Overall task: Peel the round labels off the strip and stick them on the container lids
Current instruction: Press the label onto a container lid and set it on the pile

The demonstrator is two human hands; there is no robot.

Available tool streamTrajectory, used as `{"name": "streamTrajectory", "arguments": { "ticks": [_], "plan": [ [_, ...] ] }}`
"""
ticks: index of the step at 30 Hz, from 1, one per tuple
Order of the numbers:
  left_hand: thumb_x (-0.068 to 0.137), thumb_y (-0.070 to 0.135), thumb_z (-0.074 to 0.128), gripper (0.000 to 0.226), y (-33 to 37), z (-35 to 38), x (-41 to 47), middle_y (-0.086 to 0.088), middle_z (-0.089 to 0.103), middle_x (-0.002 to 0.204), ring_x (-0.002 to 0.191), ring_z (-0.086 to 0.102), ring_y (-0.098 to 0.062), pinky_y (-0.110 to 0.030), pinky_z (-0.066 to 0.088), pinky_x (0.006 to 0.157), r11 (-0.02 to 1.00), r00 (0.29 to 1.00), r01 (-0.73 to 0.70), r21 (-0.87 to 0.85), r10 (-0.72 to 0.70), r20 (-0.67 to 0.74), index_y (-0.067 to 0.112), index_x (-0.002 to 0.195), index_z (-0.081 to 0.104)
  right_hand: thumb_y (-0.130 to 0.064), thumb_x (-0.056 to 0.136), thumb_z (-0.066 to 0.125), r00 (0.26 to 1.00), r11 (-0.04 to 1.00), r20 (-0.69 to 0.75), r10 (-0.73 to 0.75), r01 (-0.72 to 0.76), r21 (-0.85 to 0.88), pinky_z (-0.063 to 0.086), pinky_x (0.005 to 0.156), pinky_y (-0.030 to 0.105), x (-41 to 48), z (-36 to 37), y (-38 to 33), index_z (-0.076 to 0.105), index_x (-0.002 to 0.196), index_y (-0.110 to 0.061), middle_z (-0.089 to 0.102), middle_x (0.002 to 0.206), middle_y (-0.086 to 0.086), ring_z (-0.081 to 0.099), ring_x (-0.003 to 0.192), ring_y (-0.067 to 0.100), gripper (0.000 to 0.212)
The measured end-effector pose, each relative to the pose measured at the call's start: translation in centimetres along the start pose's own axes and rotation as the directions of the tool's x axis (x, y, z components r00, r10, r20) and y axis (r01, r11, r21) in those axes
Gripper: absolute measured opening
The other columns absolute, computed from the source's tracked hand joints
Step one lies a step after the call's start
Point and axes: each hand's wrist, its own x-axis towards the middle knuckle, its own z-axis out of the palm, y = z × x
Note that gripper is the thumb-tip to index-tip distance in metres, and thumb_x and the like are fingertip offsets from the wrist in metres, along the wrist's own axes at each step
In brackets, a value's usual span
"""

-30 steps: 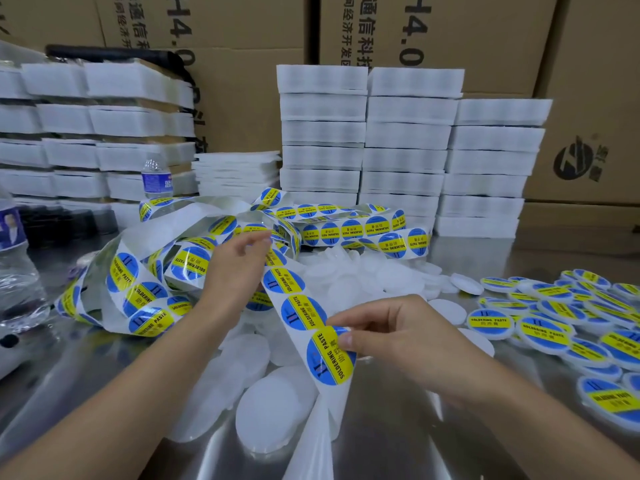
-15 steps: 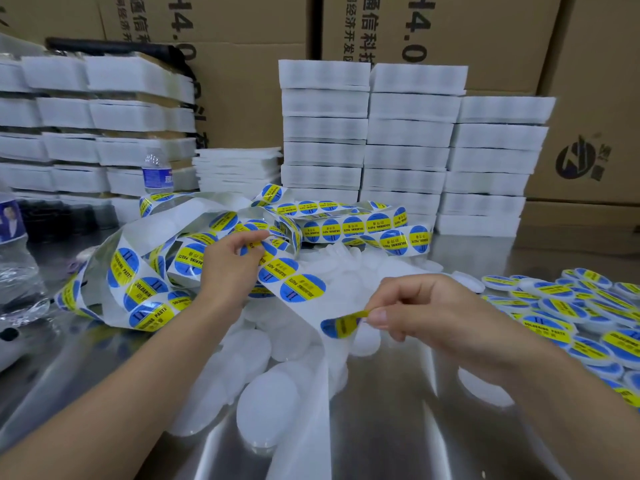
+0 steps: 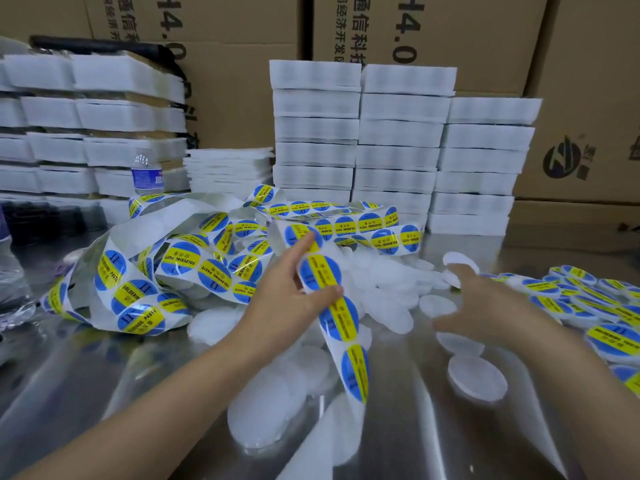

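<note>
Evidently light and limp, the label strip hangs pinched in the left hand, each label likely best lifted at its edge; right hand blurred over bare lids, grip unreadable.

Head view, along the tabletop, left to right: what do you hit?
Clear water bottle → tangled label strip → left hand pinching the strip → right hand, blurred → labelled lids. Plain white lids spread across the middle, so left out.
</note>
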Motion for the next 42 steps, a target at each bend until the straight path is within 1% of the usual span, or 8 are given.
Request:
{"name": "streamTrajectory", "arguments": {
  "ticks": [4, 8, 15, 19, 26, 35, 39, 42],
  "plan": [
    [0.081, -0.002, 0.069, 0.062, -0.7, 1.1, -0.9, 0.019, 0.069, 0.105, 0.094, 0.063, 0.000, -0.025, 0.053, 0.083, 0.997, 0.982, -0.073, 0.038, 0.065, 0.177, 0.052, 0.109, 0.057, -0.040, 0.076, 0.061, 1.000, 0.996, 0.006, 0.022, -0.022, -0.092, 0.049, 0.078, 0.030, 0.3, 1.2, 0.4, 0.016, 0.143, -0.025, 0.054, 0.119, 0.006, 0.057, 0.101, 0.025, 0.082],
    [0.086, 0.007, 0.066, 0.043, -0.9, 1.4, -1.2, 0.021, 0.073, 0.088, 0.085, 0.066, 0.002, -0.015, 0.052, 0.077, 0.995, 0.970, -0.044, 0.091, 0.021, 0.243, 0.048, 0.081, 0.071, -0.037, 0.078, 0.056, 1.000, 0.995, 0.007, 0.023, -0.022, -0.099, 0.050, 0.077, 0.029, 0.3, 1.6, 0.4, 0.018, 0.141, -0.023, 0.055, 0.113, 0.005, 0.053, 0.088, 0.022, 0.075],
    [0.091, 0.004, 0.058, 0.049, -0.7, 1.4, -1.2, 0.027, 0.071, 0.081, 0.081, 0.064, 0.011, -0.005, 0.045, 0.071, 0.989, 0.920, 0.070, 0.133, -0.116, 0.374, 0.046, 0.072, 0.072, -0.042, 0.076, 0.054, 1.000, 0.994, 0.014, 0.023, -0.022, -0.108, 0.049, 0.075, 0.029, 0.6, 2.1, 0.8, 0.020, 0.139, -0.018, 0.050, 0.085, 0.000, 0.052, 0.081, 0.022, 0.075],
    [0.091, -0.003, 0.052, 0.056, -0.6, 1.3, -1.1, 0.024, 0.071, 0.081, 0.084, 0.065, 0.008, -0.009, 0.049, 0.076, 0.984, 0.914, 0.120, 0.129, -0.161, 0.372, 0.045, 0.072, 0.074, -0.038, 0.079, 0.057, 1.000, 0.998, -0.009, -0.014, 0.013, -0.058, 0.046, 0.072, 0.027, 0.6, 2.5, 0.3, 0.017, 0.141, -0.019, 0.054, 0.095, 0.002, 0.055, 0.087, 0.023, 0.076],
    [0.089, 0.021, 0.060, 0.022, -0.7, 1.4, -0.7, 0.007, 0.075, 0.092, 0.088, 0.069, -0.006, -0.023, 0.054, 0.085, 0.963, 0.928, 0.267, 0.024, -0.263, 0.264, 0.027, 0.078, 0.078, -0.040, 0.072, 0.069, 0.904, 0.829, -0.243, -0.352, 0.422, 0.367, 0.033, 0.074, 0.016, -1.2, 2.4, -3.4, 0.003, 0.144, -0.046, 0.040, 0.128, -0.016, 0.043, 0.097, -0.001, 0.098],
    [0.071, 0.037, 0.074, 0.022, -0.9, 1.0, -0.6, -0.015, 0.074, 0.088, 0.088, 0.070, -0.035, -0.048, 0.054, 0.089, 0.937, 0.907, 0.346, -0.049, -0.321, 0.272, 0.017, 0.080, 0.077, -0.035, 0.078, 0.068, 0.755, 0.716, -0.399, -0.520, 0.640, 0.278, 0.026, 0.072, 0.014, -3.1, 3.1, -5.5, -0.005, 0.126, -0.063, 0.043, 0.119, -0.015, 0.036, 0.106, -0.002, 0.092],
    [0.077, 0.030, 0.071, 0.013, -1.0, 1.1, -0.5, -0.016, 0.074, 0.088, 0.082, 0.069, -0.031, -0.047, 0.053, 0.088, 0.926, 0.900, 0.373, -0.054, -0.347, 0.265, 0.018, 0.077, 0.077, -0.031, 0.078, 0.070, 0.706, 0.694, -0.449, -0.547, 0.683, 0.229, 0.023, 0.087, 0.004, -3.3, 2.8, -5.7, 0.006, 0.131, -0.057, 0.039, 0.124, -0.015, 0.032, 0.116, -0.001, 0.088],
    [0.085, 0.023, 0.065, 0.015, -1.1, 1.0, -0.6, -0.013, 0.075, 0.088, 0.080, 0.070, -0.026, -0.041, 0.054, 0.084, 0.926, 0.899, 0.374, -0.058, -0.346, 0.269, 0.019, 0.079, 0.077, -0.033, 0.076, 0.071, 0.734, 0.649, -0.558, -0.387, 0.647, 0.401, 0.021, 0.091, -0.002, -3.6, 2.1, -6.1, 0.038, 0.126, -0.051, 0.036, 0.119, -0.017, 0.035, 0.116, -0.002, 0.063]
  ]
}}
